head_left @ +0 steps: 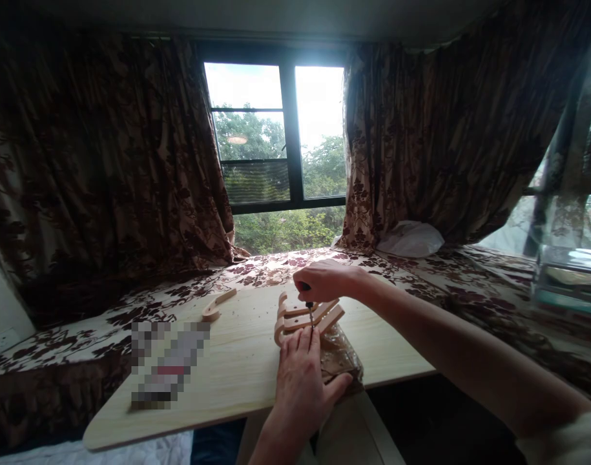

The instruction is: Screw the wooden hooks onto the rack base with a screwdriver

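Note:
My right hand (pixel 319 279) is wrapped round the dark handle of a screwdriver (pixel 311 312), held upright with its thin shaft pointing down. The tip ends among several curved pale wooden pieces (pixel 295 321), close to my left fingertips; the exact contact point is hidden. My left hand (pixel 302 371) lies with fingers stretched out over the near ends of those pieces, its thumb spread to the right. Under and beside them is a brown packet in clear plastic wrapping (pixel 341 355), partly covered by my left hand.
A pale wooden table board (pixel 232 381) carries all this. Another curved wooden piece (pixel 218 305) lies on it at the left, behind a blurred-out flat object (pixel 172 368). Beyond are a flower-patterned cloth (pixel 256 271), a white plastic bag (pixel 411 239) and a window between curtains.

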Available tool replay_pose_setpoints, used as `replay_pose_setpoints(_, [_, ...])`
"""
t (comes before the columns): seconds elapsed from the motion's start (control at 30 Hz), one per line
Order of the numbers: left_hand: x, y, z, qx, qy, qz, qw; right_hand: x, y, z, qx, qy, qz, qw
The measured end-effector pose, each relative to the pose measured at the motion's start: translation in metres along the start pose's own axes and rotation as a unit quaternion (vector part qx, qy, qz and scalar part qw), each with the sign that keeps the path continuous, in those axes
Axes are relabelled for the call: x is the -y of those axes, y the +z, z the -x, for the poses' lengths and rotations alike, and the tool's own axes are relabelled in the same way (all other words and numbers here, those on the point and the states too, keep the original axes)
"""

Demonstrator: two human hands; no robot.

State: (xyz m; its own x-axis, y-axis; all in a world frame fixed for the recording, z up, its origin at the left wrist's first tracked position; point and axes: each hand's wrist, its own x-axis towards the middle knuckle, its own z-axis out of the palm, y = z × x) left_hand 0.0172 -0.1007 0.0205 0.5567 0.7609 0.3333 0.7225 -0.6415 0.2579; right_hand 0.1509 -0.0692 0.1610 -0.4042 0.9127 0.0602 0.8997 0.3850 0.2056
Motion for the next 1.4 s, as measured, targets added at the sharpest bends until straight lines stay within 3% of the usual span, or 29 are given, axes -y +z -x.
replay_pose_setpoints(0.3, [-0.0012, -0.0013, -0.0005, 0.006, 0.001, -0.010, 1.000, 0.0024, -0.0019, -0.0044, 0.014, 0.026, -0.003, 1.000])
replay_pose_setpoints(1.4, [-0.0005, 0.0012, -0.0002, 0.018, -0.009, -0.023, 1.000, -0.0075, 0.0006, -0.0036, 0.034, 0.010, -0.042, 0.998])
